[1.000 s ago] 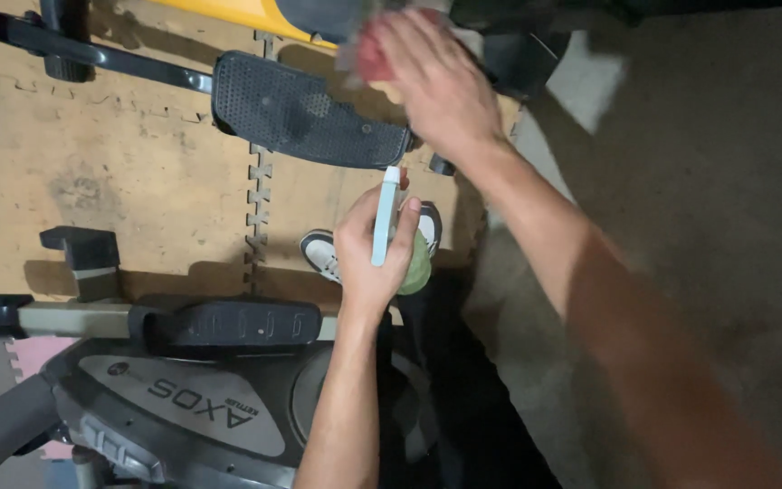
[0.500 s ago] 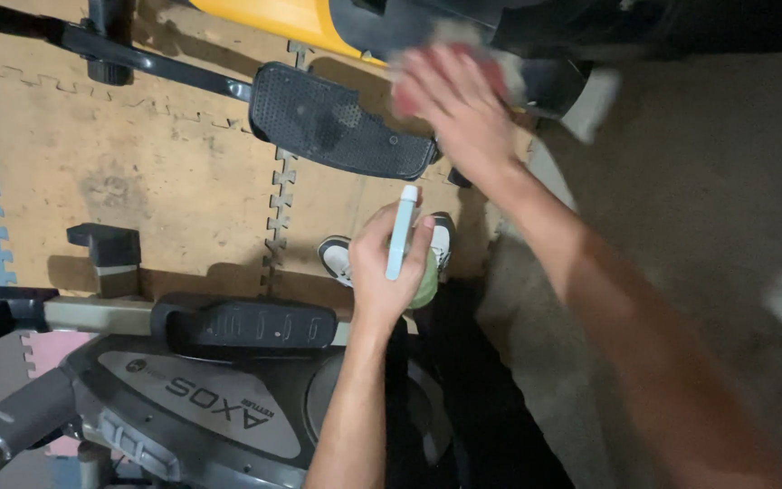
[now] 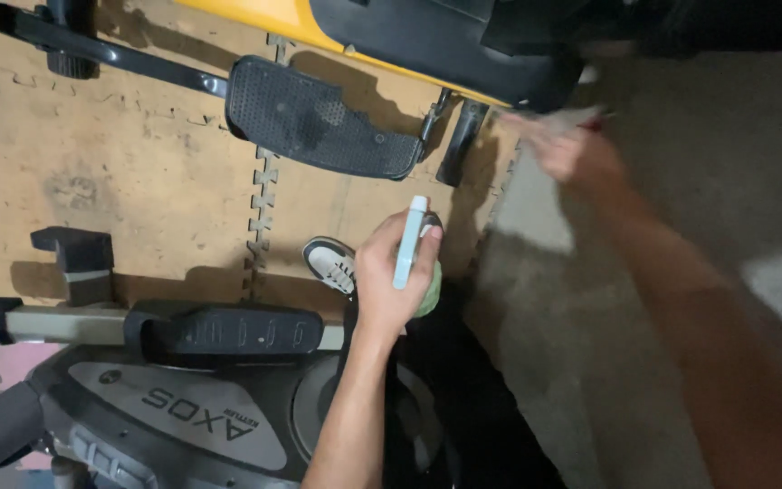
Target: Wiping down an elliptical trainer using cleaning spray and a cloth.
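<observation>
Head view, looking down past my arms. My left hand (image 3: 391, 281) is wrapped around a pale blue spray bottle (image 3: 409, 243), fingers clamped on its body, nozzle end pointing up and away from me, with something pale green (image 3: 429, 294) showing behind the palm. The bottle sits low in the middle of the view, over my white shoe (image 3: 329, 264) and the tan foam floor mat (image 3: 138, 181); it has hardly shifted over the last second.

What has changed is my right hand (image 3: 572, 154). A second ago it was up over the far end of the black pedal (image 3: 319, 118) with a reddish cloth bunched in it. Now it has swung out to the right, past the mat's edge and above the grey floor (image 3: 726, 181), close under the dark end of the yellow and black machine housing (image 3: 463, 45). It is smeared with motion, so I cannot tell whether the fingers are shut; only a pale blur and a touch of red at the fingertips suggest the cloth (image 3: 581, 118). I judge the wiping has moved from the pedal to the housing.

Nearer me lie the second pedal (image 3: 228, 330) and the grey cover of the trainer (image 3: 165, 417). A black bracket (image 3: 74, 258) stands on the mat at left. The dark crank arm (image 3: 459, 145) hangs between the far pedal and my right hand, crowding that corner.
</observation>
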